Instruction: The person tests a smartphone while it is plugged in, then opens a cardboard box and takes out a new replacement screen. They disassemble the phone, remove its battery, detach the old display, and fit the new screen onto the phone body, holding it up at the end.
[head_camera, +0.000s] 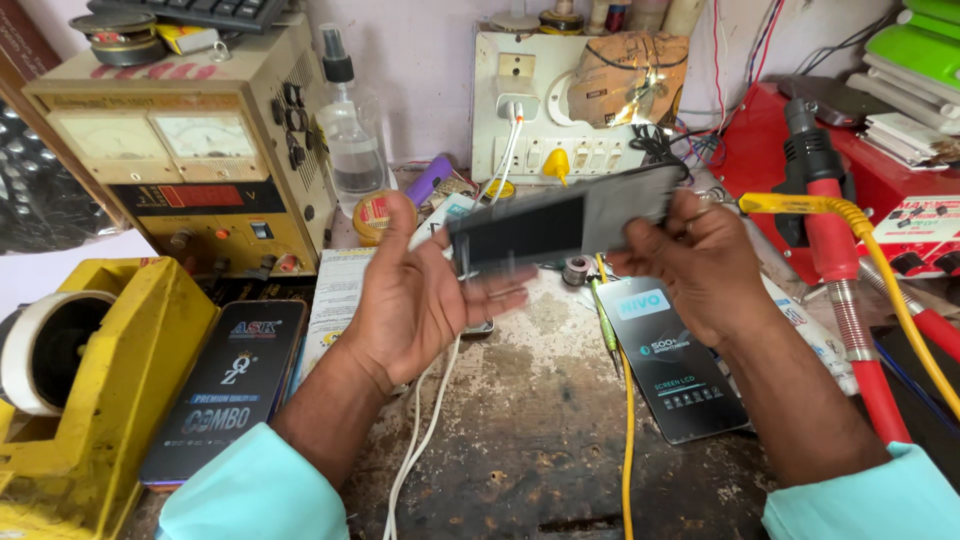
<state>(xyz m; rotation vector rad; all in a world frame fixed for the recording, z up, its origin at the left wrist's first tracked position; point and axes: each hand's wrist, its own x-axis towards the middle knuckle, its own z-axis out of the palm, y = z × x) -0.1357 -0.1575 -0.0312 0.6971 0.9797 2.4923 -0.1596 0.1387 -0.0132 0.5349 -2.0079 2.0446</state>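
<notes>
Two hands at frame centre, sharing one phone (565, 222) held flat above the bench (530, 420). Left hand (415, 290) opened palm-up under the phone's left end, fingers spread, supporting rather than pinching. Right hand (700, 262) curled around the right end, gripping by the edges. Blurred by motion, so hard to tell whether the dark panel and the grey part are one slab or a screen lifting off a body.

Probably light, stiff and thin; glass-faced, so likely fragile and slippery on the flat sides. Best taken by the long edges or corners, not by the middle of the panel.

Below, two dark screen packets: one (225, 390) at lower left, one (670, 365) right of centre, partly covered by the right wrist. White cable (420, 440) running under the left forearm, its end hidden. Power supply (175, 150) at upper left; yellow tape dispenser (75, 380) cut off by the left edge; red hot-air tool (835, 240) at right.
</notes>
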